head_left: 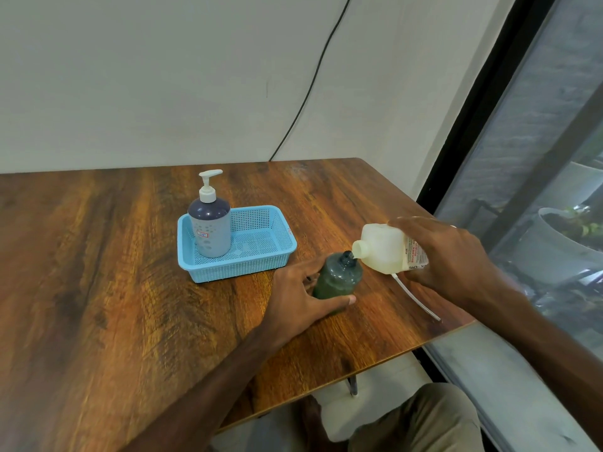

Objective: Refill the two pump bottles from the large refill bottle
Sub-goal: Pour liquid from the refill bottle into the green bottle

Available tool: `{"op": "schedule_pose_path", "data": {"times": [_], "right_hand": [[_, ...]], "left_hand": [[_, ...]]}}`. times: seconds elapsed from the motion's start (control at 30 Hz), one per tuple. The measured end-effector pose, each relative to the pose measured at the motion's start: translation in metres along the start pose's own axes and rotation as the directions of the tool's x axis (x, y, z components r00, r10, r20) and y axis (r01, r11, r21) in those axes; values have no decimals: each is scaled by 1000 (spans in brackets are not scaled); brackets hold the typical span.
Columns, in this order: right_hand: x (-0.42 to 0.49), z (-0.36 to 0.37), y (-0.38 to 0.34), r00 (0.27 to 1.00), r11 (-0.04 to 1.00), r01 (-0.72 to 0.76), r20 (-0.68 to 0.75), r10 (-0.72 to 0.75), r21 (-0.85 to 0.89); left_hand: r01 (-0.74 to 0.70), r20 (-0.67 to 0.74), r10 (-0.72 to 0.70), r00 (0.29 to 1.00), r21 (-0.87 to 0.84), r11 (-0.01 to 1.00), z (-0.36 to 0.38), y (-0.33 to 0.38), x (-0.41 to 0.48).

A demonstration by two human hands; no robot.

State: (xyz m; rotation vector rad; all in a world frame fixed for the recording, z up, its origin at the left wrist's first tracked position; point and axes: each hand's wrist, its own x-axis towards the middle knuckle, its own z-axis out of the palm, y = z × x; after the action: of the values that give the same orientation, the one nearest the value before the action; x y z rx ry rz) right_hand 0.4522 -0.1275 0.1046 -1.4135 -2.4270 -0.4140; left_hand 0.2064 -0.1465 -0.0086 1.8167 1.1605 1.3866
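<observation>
My right hand (pixel 453 256) grips the large white refill bottle (pixel 383 249), tipped sideways with its open mouth at the neck of a dark green pump bottle (pixel 339 278). That green bottle stands open on the wooden table (pixel 98 272), and my left hand (pixel 300 298) holds it around its lower body. Its pump is off; a white dip tube (pixel 416 298) lies on the table under my right hand, the pump head hidden. A second, dark blue pump bottle (pixel 210 228) with a white pump stands in the left end of a blue mesh basket (pixel 261 256).
The table's right edge runs close beside my right hand, with a dark-framed window and potted plants (pixel 561 246) beyond it. A black cable (pixel 313 83) hangs down the white wall behind the table. My knee shows below the front edge.
</observation>
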Motion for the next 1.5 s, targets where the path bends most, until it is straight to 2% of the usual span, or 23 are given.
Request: {"op": "schedule_pose_path", "data": {"times": [1.5], "right_hand": [[5,-4,-2,998,998,47,-27,-48,-46]], "left_hand": [[-1,-11,1,1000,1,1000,0,-2,1]]}}
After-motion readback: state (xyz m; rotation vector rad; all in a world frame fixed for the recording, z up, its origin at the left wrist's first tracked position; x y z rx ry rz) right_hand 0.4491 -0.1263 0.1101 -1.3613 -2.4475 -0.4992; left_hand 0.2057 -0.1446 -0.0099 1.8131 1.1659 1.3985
